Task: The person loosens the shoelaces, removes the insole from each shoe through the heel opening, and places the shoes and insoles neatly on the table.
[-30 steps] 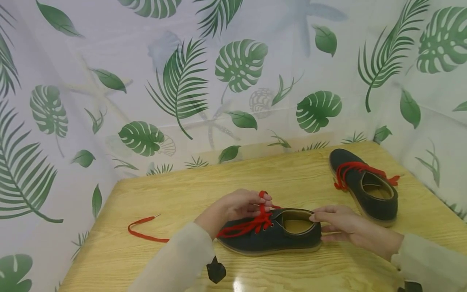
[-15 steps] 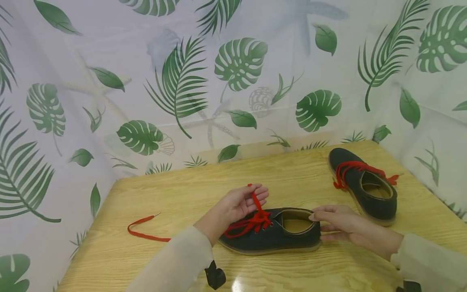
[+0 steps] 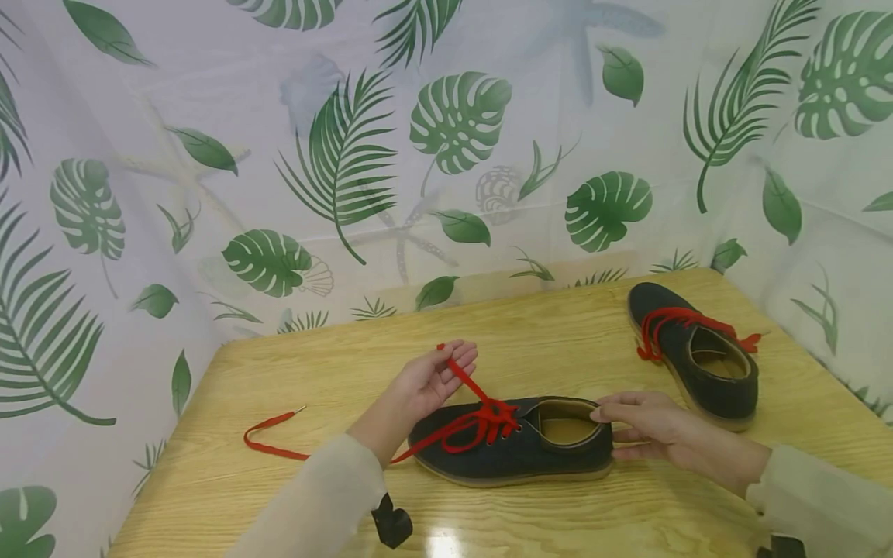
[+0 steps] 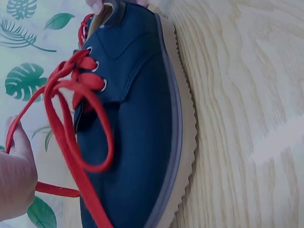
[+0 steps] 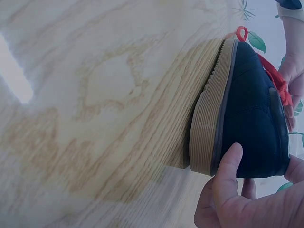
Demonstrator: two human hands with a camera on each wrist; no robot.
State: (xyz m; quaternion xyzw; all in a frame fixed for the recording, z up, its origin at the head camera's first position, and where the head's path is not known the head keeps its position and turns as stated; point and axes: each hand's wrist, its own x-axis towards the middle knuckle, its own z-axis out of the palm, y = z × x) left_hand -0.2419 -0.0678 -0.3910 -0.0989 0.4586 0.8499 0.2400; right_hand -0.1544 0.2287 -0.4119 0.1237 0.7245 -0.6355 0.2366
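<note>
Left hand [image 3: 429, 381]: palm turned up, thumb pressed on a flat red fabric shoelace [image 3: 467, 380], which is clamped against the fingers, the other fingertips stretched out past it. From there the lace runs taut to a red bunch at the eyelets of a dark navy low shoe with a ridged tan sole [image 3: 516, 457]. Shoe sits sole-down between the two hands, toe just beside the left wrist, heel in the right hand [image 3: 659, 426]. Right-hand digits clamped about the heel, one at the collar, others behind. A slack loop lies over the toe; another red length passes under the left forearm, its tipped end on the pale wood-grain bench [image 3: 558, 333] to that arm's left. Beyond the right hand, well apart from the left, a matching navy shoe with red laces [image 3: 732, 397] stands on its sole. Cream sleeves [image 3: 314, 496] on both arms. Behind the bench, white leaf-printed cloth [image 3: 530, 77].
</note>
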